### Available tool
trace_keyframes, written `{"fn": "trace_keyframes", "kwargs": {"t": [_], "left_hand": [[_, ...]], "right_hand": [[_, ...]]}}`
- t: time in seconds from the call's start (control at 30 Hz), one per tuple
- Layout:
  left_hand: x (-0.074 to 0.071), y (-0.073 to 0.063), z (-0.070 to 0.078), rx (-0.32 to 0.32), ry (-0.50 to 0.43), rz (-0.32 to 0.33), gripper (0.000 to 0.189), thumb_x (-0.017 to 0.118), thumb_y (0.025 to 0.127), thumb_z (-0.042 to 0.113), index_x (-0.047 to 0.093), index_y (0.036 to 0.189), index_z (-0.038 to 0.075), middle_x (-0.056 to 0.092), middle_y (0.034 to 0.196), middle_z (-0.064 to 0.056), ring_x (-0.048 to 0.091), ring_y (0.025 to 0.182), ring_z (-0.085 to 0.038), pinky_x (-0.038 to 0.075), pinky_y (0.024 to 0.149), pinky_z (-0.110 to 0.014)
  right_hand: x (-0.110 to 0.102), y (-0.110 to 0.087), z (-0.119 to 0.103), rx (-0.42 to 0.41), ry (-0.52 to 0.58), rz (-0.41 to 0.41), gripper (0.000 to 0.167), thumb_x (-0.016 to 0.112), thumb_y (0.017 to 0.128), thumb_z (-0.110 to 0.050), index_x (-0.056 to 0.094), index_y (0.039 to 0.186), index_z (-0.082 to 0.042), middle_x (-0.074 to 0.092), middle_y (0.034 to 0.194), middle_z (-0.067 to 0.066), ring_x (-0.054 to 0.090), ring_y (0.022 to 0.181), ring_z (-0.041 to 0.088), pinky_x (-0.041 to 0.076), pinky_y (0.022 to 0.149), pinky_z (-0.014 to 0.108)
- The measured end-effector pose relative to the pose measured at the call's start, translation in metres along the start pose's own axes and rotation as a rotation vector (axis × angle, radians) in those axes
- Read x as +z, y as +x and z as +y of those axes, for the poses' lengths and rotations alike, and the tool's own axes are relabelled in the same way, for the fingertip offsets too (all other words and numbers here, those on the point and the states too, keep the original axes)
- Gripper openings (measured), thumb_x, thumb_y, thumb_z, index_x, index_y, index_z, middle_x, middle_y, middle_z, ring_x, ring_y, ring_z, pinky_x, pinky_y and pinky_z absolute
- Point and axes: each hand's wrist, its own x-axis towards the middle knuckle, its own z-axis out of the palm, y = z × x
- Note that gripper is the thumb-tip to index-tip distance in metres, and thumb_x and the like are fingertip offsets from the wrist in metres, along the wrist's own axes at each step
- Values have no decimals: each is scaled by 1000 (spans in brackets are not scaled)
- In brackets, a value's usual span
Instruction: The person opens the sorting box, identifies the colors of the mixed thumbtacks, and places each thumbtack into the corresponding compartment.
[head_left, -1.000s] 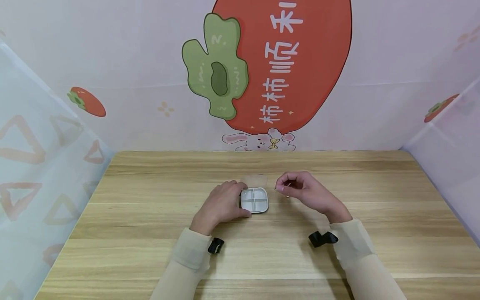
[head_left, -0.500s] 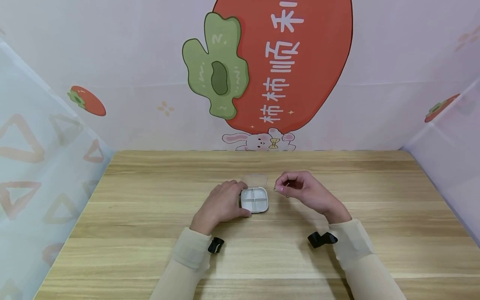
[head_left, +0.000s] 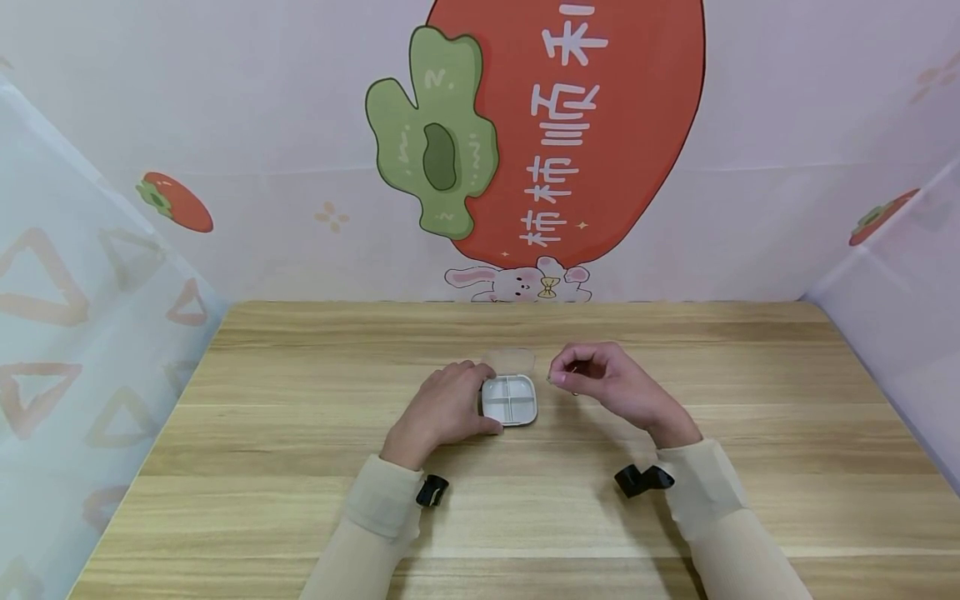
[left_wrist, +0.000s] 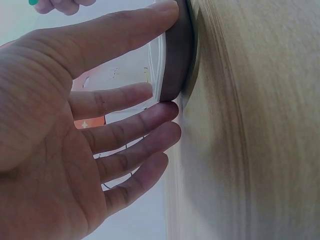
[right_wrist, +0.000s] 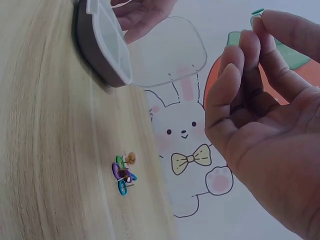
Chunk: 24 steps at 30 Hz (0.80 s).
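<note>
A small pill box [head_left: 509, 425] with a white inside split into compartments lies mid-table, its clear lid [head_left: 510, 361] swung back. My left hand [head_left: 442, 408] holds it from the left, thumb at the near side and fingers at the far side. The left wrist view shows its dark outer wall [left_wrist: 178, 55] by the thumb. To the right of the box, my right hand [head_left: 611, 383] pinches a small green thumbtack [right_wrist: 257, 11] between thumb and forefinger, raised above the table. Several coloured thumbtacks [right_wrist: 117, 171] lie in a heap below, mostly hidden by this hand in the head view.
The wood-grain table [head_left: 300, 517] reaches back to a printed cloth [head_left: 300, 125] that hangs behind it. More cloth [head_left: 90, 333] hangs along the left and right sides. A black wrist camera mount [head_left: 643, 480] juts from the right sleeve, and another [head_left: 432, 492] from the left.
The right hand has shifted very slightly left with the green thumbtack still pinched. The left hand and the pill box have stayed in place.
</note>
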Motion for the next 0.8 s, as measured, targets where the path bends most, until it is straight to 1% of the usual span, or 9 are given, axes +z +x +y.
{"fn": "trace_keyframes", "kwargs": {"t": [0.07, 0.17, 0.3, 0.37, 0.53, 0.6, 0.67, 0.8], "left_hand": [[0, 0, 0, -2, -2, -1, 67, 93, 73, 34, 64, 127, 5, 66, 114, -7, 58, 101, -24, 45, 96, -45], [-1, 0, 0, -6, -1, -1, 68, 93, 73, 35, 64, 127, 5, 66, 114, -7, 58, 100, -24, 45, 96, -45], [-1, 0, 0, -4, 7, 3, 67, 93, 73, 35, 65, 126, 6, 66, 113, -6, 58, 99, -24, 45, 94, -45], [-1, 0, 0, -1, 10, 4, 67, 93, 73, 36, 65, 125, 6, 66, 111, -6, 58, 97, -23, 46, 93, -45], [0, 0, 0, 2, 17, 0, 67, 92, 73, 37, 65, 126, 6, 66, 111, -6, 58, 97, -24, 46, 93, -44], [0, 0, 0, 3, 20, -1, 67, 92, 73, 38, 64, 126, 6, 66, 111, -6, 58, 97, -24, 46, 93, -45], [0, 0, -1, 5, 25, -1, 67, 92, 74, 38, 64, 126, 6, 66, 112, -6, 58, 98, -24, 45, 94, -44], [0, 0, -1, 9, 30, 2, 68, 92, 74, 38, 64, 127, 6, 66, 111, -6, 58, 97, -23, 45, 93, -44]], "right_hand": [[3, 2, 1, -12, -62, 15, 7, 68, 98, -9, 73, 99, -5, 66, 99, 15, 57, 91, 28, 50, 79, 33], [8, 5, 3, -44, -184, 46, 4, 70, 96, -10, 74, 96, -9, 66, 94, 5, 58, 87, 25, 50, 76, 34], [18, 6, 1, -96, -321, 77, 2, 73, 94, -10, 75, 95, -9, 65, 90, -2, 59, 84, 21, 51, 74, 37], [23, 7, 0, -109, -379, 83, 1, 74, 94, -10, 75, 94, -10, 64, 89, -4, 60, 84, 18, 51, 74, 36], [35, 7, -3, -96, -515, 77, 2, 75, 93, -10, 75, 94, -9, 61, 89, -7, 59, 86, 13, 53, 78, 35], [39, 8, -3, -88, -551, 78, 3, 75, 92, -11, 74, 94, -8, 60, 89, -7, 58, 86, 12, 54, 78, 35], [41, 8, -3, -83, -579, 83, 2, 76, 92, -10, 74, 92, -10, 60, 88, -7, 59, 85, 13, 54, 78, 36], [45, 9, -1, -81, -631, 85, 6, 77, 90, -10, 73, 90, -15, 60, 87, -8, 58, 84, 13, 54, 77, 35]]}}
